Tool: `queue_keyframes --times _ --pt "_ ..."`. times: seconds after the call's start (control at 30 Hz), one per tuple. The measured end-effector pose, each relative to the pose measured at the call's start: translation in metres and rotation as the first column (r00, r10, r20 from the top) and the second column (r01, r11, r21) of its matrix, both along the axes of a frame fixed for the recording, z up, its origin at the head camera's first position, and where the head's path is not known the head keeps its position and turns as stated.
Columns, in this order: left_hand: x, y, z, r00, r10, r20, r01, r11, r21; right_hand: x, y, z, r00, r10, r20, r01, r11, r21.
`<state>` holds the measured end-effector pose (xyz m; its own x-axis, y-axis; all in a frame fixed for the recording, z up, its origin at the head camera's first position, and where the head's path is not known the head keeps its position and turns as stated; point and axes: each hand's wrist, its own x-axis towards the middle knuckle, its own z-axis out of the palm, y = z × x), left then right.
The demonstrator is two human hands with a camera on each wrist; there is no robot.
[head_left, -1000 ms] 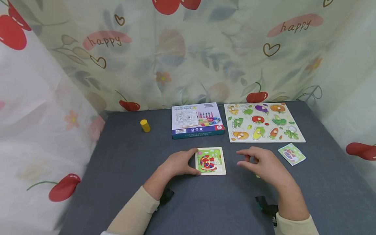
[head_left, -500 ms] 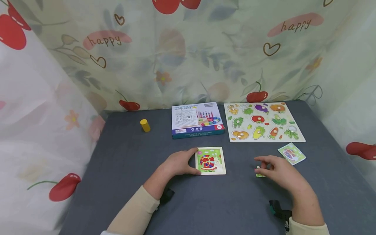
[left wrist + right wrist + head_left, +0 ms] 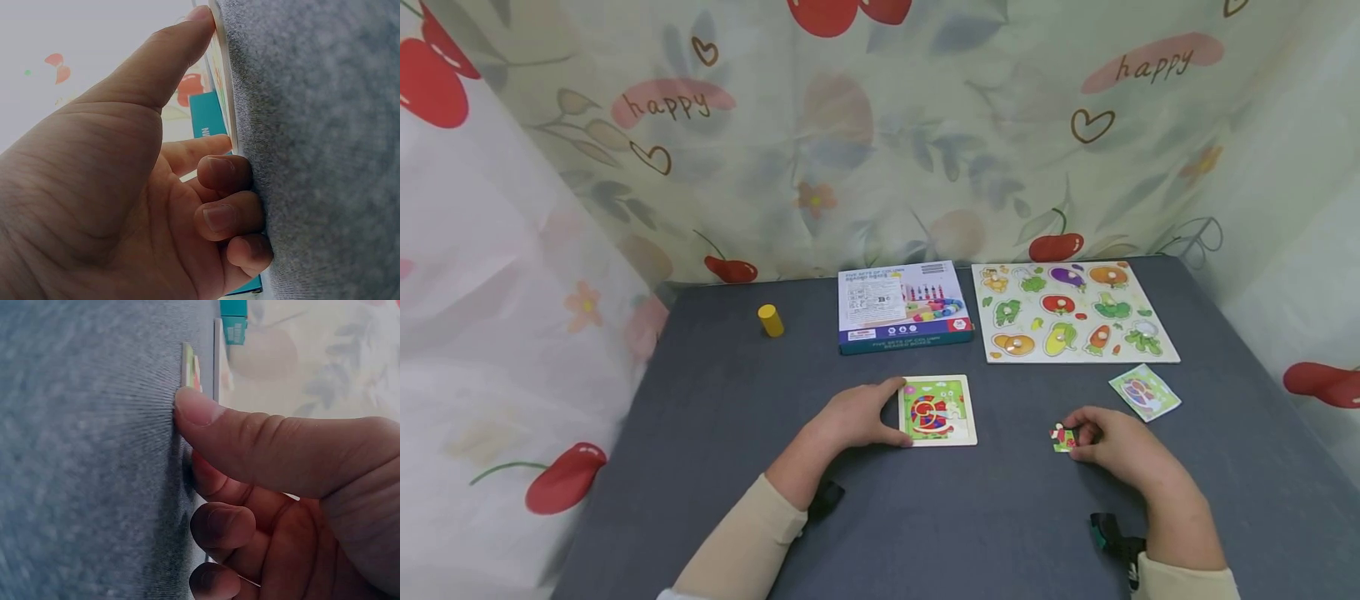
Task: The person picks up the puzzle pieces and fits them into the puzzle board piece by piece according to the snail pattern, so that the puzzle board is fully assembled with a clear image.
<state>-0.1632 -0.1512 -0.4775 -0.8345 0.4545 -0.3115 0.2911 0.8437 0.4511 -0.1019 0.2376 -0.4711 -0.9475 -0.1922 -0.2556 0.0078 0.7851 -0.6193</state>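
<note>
A square jigsaw puzzle in a pale frame (image 3: 943,442) lies flat on the dark table, showing a red snail-like spiral on green. My left hand (image 3: 853,417) grips its left side, thumb at the near corner and index finger at the far one. In the left wrist view the other fingers curl against the cloth beside the frame. To the right, my right hand (image 3: 1116,442) pinches a small green and red puzzle piece (image 3: 1062,438) by its right edge, low at the tabletop. The right wrist view shows the thumb on the edge of this piece (image 3: 187,365).
A small picture card or tile (image 3: 1146,392) lies beyond my right hand. Behind stand a flat bead-toy box (image 3: 904,308) and a white vegetable peg board (image 3: 987,310). A yellow cylinder (image 3: 771,321) stands at the back left. Patterned cloth walls the back and sides.
My right hand has moved right, away from the puzzle, down to the loose piece, and its fingers have closed on the piece's edge. My left hand stays on the frame.
</note>
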Motion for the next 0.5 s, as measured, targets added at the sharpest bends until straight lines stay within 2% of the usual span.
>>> queue_keyframes --times 0.2,0.5 --pt "-0.0001 0.0005 0.0018 1.000 0.003 0.001 -0.003 1.000 -0.005 -0.0010 0.0007 -0.0029 1.000 -0.018 -0.008 0.018 1.000 -0.004" --pt "0.0007 0.0007 0.0018 1.000 0.008 0.006 -0.008 1.000 0.000 0.0011 0.0014 0.0021 0.999 -0.034 0.002 0.034 0.999 0.019"
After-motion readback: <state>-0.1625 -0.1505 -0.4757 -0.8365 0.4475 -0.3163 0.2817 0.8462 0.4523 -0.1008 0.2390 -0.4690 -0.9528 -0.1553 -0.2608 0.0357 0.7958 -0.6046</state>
